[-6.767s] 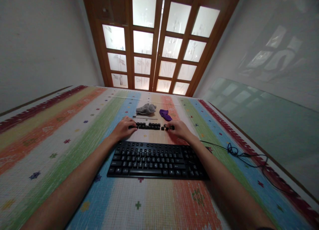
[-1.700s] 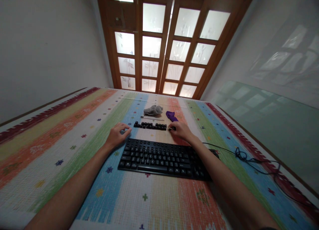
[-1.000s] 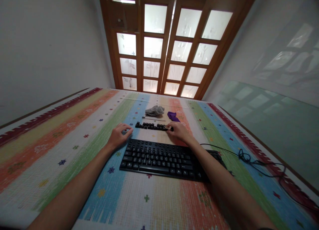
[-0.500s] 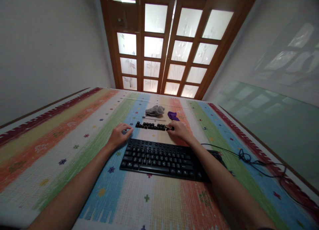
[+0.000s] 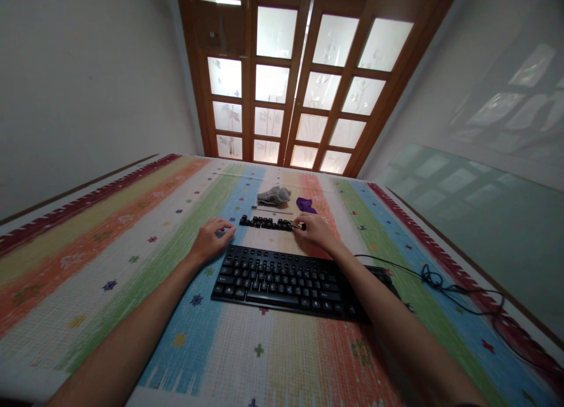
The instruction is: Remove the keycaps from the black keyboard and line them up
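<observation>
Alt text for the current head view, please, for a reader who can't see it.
A person's right hand works at the right end of a row of loose black keycaps, while the left hand rests near its left end. A black keyboard lies in front; behind the row are a grey cloth and a purple cloth.

Here we had left hand (image 5: 214,238), bare | right hand (image 5: 315,231), bare | forearms (image 5: 145,313), uncovered | dark sliver (image 5: 470,404) edged our right arm, too small to identify

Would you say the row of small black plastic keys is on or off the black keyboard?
Off: the small black plastic keys lie beyond the black plastic keyboard, with striped tablecloth showing between.
</observation>
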Motion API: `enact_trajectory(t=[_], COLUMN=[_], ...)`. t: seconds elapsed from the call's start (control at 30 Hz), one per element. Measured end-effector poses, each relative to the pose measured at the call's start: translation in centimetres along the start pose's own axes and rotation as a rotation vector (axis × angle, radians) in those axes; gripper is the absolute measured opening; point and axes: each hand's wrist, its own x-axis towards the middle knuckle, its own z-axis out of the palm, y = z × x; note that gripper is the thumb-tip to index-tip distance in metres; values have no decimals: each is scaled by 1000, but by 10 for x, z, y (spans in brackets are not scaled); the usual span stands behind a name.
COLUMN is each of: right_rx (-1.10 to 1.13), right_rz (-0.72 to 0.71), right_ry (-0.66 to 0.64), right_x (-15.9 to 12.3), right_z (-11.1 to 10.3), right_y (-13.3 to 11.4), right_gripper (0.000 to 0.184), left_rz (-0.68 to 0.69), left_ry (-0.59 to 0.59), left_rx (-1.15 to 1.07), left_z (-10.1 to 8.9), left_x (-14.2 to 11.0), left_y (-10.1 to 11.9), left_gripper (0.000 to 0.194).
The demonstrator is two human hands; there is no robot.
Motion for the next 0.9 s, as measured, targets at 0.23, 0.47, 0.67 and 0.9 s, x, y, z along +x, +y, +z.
enact_trajectory(t=[0.23,0.47,0.67,0.9], right_rx=[5,-8,-19,-21], right_rz=[-14,8,34,39], right_ry=[-27,-38,-31,-17], right_x=[4,3,3,0], right_z=[5,8,9,8], right_y=[-10,-10,-11,-15], right_gripper=[16,18,19,18], left_rz=[-6,3,-1,-21], left_ry=[11,12,7,5], left_rx=[-7,-10,-11,-11], left_z=[0,0,1,0], left_x=[0,0,-1,-1], left_y=[1,0,1,2], left_gripper=[22,22,22,23])
